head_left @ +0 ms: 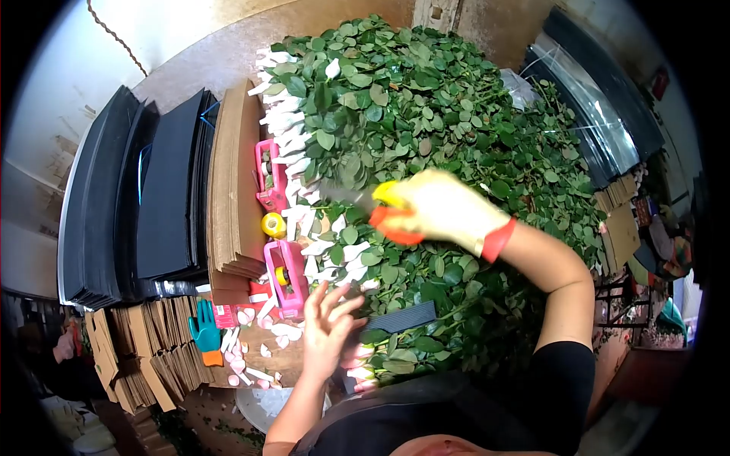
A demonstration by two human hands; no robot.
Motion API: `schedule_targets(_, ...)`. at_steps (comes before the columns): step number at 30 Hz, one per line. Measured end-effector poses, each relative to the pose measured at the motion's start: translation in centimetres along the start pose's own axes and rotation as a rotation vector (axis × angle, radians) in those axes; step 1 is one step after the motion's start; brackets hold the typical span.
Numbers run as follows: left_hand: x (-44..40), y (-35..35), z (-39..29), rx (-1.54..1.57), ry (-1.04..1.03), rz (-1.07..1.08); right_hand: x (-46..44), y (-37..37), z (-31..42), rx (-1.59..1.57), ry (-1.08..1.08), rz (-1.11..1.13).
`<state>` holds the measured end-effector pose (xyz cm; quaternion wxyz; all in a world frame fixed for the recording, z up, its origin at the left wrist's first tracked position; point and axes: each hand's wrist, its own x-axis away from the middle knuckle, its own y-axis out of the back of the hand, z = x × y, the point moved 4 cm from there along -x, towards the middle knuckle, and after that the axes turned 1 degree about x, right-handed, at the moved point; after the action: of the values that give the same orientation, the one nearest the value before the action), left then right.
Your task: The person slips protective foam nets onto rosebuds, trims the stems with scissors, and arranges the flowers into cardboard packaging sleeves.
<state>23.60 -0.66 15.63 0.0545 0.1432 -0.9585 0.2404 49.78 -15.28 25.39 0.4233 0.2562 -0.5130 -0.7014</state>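
Note:
My right hand [449, 209], in a pale yellow glove with a red cuff, grips pruning shears [391, 216] with yellow and orange handles. Their blades are smeared by motion above the rose stems. My left hand [329, 327] is bare, fingers apart, beside a dark ridged strip [401, 316] that lies on the leaves. Pinkish rose buds [357, 363] show just under its wrist side. A large heap of leafy rose stems [441, 114] covers the table, with many white-sleeved buds [289, 121] along its left edge.
Two pink tape dispensers [287, 292] and a yellow tape roll [273, 224] stand left of the buds. Beyond are cardboard sheets [236, 175] and black boards [175, 190]. A teal glove [204, 328] lies near loose petals [239, 365]. Wrapped dark sheets [589, 106] lean at right.

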Motion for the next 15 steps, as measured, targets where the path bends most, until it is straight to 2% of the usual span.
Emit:
schedule_targets(2, -1.3, -2.2, -0.5, 0.111, 0.007, 0.049, 0.9, -0.7, 5.4, -0.193, 0.268, -0.010)
schedule_targets(3, -1.4, -2.8, -0.8, 0.045, 0.043, -0.105, 0.9, -0.7, 7.4, -0.172, 0.286, 0.117)
schedule_targets(4, -1.8, -2.5, -0.4, 0.067, -0.007, -0.210, 0.9, -0.6, 9.0, -0.151, 0.311, 0.250)
schedule_targets(5, -1.9, -0.6, 0.0, 0.133, 0.041, -0.209, 0.3, -0.3, 9.0, -0.261, 0.378, 0.227)
schedule_targets(7, 0.0, 2.0, -0.7, 0.212, 0.102, -0.288, -2.4, 0.3, 6.9, -0.491, 0.196, 0.229)
schedule_targets(8, 1.0, 3.3, -1.1, 0.253, 0.130, -0.329, -4.3, 0.1, 4.7, -0.643, 0.026, 0.191)
schedule_targets(10, 3.6, 5.6, -2.0, 0.270, 0.052, -0.587, -9.0, 0.1, -1.8, -0.203, 0.011, -0.183)
schedule_targets(11, 5.2, 7.8, -2.1, 0.310, 0.028, -0.425, -11.0, 0.0, -5.8, 0.002, -0.052, -0.368)
schedule_targets(12, 7.4, 10.4, -1.9, 0.299, 0.054, -0.480, -13.3, -1.3, -13.1, 0.395, 0.065, -0.511)
schedule_targets(14, 12.7, 17.0, -0.1, 0.379, 0.222, -0.661, -14.5, 0.8, -15.5, 0.814, -0.475, -0.131)
schedule_targets(15, 14.9, 19.1, -0.3, 0.470, 0.259, -0.765, -16.0, -0.6, -19.6, 0.801, -0.469, -0.134)
